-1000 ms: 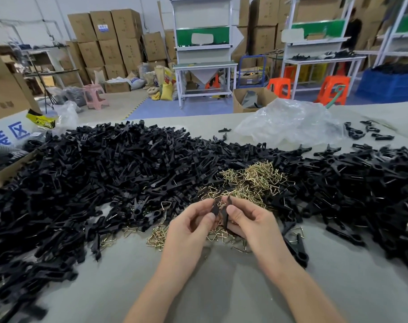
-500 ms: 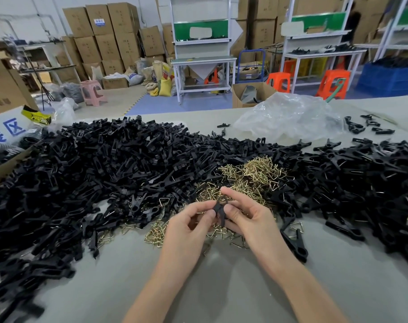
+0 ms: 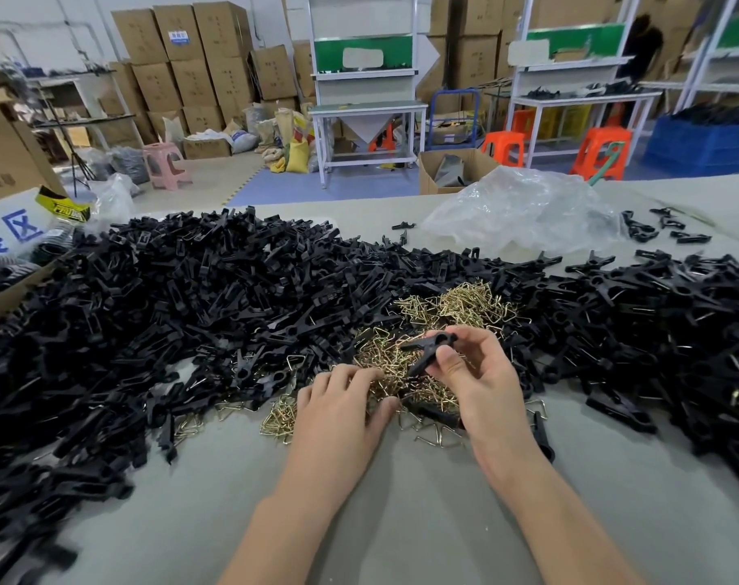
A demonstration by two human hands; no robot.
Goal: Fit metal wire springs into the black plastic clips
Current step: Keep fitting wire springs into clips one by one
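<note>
Right hand (image 3: 479, 382), centre-right of frame: you're pinching one black clip (image 3: 427, 351) with the thumb on its near side and the index finger curled over the top. The other fingers are loosely bent behind it. The clip is held clear above the springs, tilted, with its forked end pointing toward frame left. The wrist is raised and the forearm comes in from the bottom right.

Left hand (image 3: 338, 411), just left of centre: it is palm down, with the back of the hand to the camera. The fingers reach forward and dip into the near edge of the spring pile (image 3: 464, 306), and the thumb is splayed toward your right hand. The fingertips are buried in the wire, so I can't tell whether you've got hold of a spring or are only touching the heap. The forearm comes in from the bottom centre, and the two hands are close but not touching.

Springs are a brass-coloured tangle at centre frame, running from under your left fingers up past the held clip. A few strays lie on the grey table (image 3: 401, 521) near both wrists.

The loose clips (image 3: 190, 297) form a big black heap that fills the left half and wraps behind the springs. A second spread of clips (image 3: 675, 314) is on the right. A crumpled clear plastic bag (image 3: 523, 213) sits behind, upper right of centre.
</note>
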